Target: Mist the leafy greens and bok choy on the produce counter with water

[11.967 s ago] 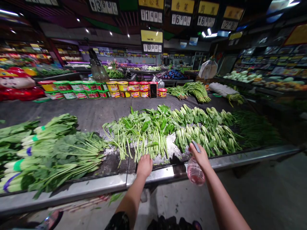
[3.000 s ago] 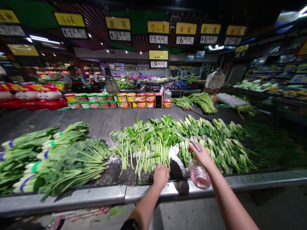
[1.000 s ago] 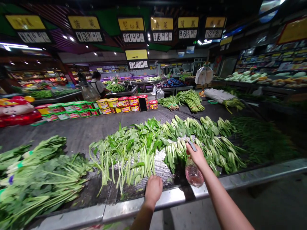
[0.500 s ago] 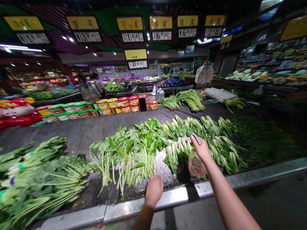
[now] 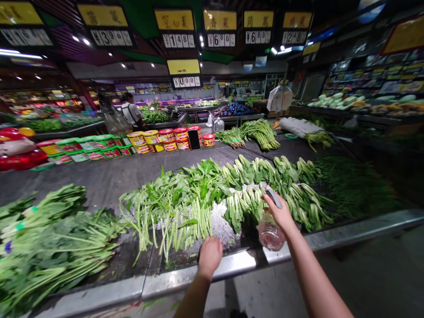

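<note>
My right hand (image 5: 281,213) is closed round the head of a clear pink spray bottle (image 5: 270,233), held over the near edge of the bok choy (image 5: 291,190). My left hand (image 5: 210,255) has its fingers curled in a loose fist and rests on the dark mesh at the stem ends of the water spinach (image 5: 180,201). Whether it holds anything is hidden. The metal rim (image 5: 185,280) of the display table runs just below both hands.
Bundled leafy greens (image 5: 49,238) lie at the left. A row of coloured tubs (image 5: 132,143) and a phone (image 5: 194,139) stand at the back of the table. Long green stalks (image 5: 261,132) lie behind. A person (image 5: 130,112) stands at a far stall. Price signs hang overhead.
The view has tilted down slightly. My right hand with the bottle has dipped a little toward the rim. My left hand stays at the stem ends.
</note>
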Motion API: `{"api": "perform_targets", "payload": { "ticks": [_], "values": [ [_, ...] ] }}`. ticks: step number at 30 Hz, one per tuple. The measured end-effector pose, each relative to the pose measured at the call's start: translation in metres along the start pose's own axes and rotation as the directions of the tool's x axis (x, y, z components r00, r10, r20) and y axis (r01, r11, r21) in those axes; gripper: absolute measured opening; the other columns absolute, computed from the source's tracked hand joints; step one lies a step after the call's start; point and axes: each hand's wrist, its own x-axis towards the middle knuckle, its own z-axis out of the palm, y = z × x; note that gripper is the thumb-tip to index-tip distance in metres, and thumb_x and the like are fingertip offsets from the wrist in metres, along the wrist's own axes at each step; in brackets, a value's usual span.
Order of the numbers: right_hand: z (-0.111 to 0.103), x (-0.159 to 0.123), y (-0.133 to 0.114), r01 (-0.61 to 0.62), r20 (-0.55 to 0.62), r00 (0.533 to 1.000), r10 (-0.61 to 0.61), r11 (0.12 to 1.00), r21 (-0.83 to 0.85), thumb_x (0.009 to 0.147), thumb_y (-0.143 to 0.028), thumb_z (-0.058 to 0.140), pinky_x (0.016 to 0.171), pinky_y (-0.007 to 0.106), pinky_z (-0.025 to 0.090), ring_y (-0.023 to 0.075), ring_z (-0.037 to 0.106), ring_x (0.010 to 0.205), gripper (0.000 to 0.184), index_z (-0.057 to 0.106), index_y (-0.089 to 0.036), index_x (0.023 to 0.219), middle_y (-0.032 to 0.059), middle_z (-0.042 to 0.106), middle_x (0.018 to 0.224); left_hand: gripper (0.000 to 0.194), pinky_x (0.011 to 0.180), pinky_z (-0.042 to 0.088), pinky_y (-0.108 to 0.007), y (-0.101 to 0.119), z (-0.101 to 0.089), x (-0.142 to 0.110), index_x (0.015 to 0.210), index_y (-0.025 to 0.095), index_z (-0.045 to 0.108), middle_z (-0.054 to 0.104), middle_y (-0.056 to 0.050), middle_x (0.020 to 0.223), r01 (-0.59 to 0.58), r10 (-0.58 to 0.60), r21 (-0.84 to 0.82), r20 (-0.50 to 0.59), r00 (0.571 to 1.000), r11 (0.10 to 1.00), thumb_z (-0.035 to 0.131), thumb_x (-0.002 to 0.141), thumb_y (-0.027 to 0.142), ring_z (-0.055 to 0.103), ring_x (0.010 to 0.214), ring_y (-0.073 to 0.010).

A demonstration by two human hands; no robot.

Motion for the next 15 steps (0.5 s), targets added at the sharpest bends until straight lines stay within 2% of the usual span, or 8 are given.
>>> {"api": "perform_targets", "payload": {
  "ticks": [3,8,11,15],
  "values": [
    [-0.002,-0.015,0.0,-0.051,0.044,0.998,0.048,0.997,0.058,0.074,-0.056,0.06,0.063,0.037,0.058,0.0282,0.065,0.092,0.052,0.062,-0.019,0.109,0.0117,0.068,0.098,0.042,0.086,0.038,-0.033,0.0,0.001,0.001,0.082,0.016,0.064,0.064,-0.009,0.088,-0.007,0.007,0.001,0.011,1.0,1.0,0.025,0.094,0.026,0.056,0.091,-0.0218],
    [-0.005,-0.036,0.004,-0.096,0.075,0.993,0.096,0.995,-0.01,0.075,-0.059,0.056,0.055,0.034,0.056,0.0283,0.065,0.089,0.059,0.059,-0.016,0.115,0.0118,0.069,0.095,0.043,0.086,0.039,-0.034,0.0,0.003,0.001,0.082,0.016,0.064,0.065,-0.009,0.088,-0.008,0.008,0.001,0.018,1.0,1.0,0.025,0.095,0.026,0.056,0.09,-0.022],
    [-0.008,-0.045,0.009,-0.099,0.042,0.994,0.103,0.991,-0.092,0.076,-0.061,0.053,0.052,0.033,0.054,0.0276,0.066,0.083,0.057,0.063,-0.015,0.108,0.0122,0.069,0.09,0.041,0.086,0.039,-0.034,-0.001,0.004,0.001,0.082,0.015,0.065,0.065,-0.009,0.088,-0.007,0.007,0.002,0.017,1.0,1.0,0.027,0.094,0.026,0.056,0.09,-0.0219],
    [-0.012,-0.056,0.014,-0.047,0.033,0.998,0.056,0.974,-0.224,0.078,-0.062,0.049,0.057,0.034,0.053,0.0253,0.065,0.076,0.051,0.067,-0.016,0.092,0.0105,0.069,0.083,0.041,0.084,0.04,-0.033,0.0,0.003,0.001,0.082,0.015,0.065,0.065,-0.01,0.088,-0.002,0.002,0.001,0.023,1.0,1.0,0.027,0.094,0.026,0.056,0.09,-0.0217]
  ]
}}
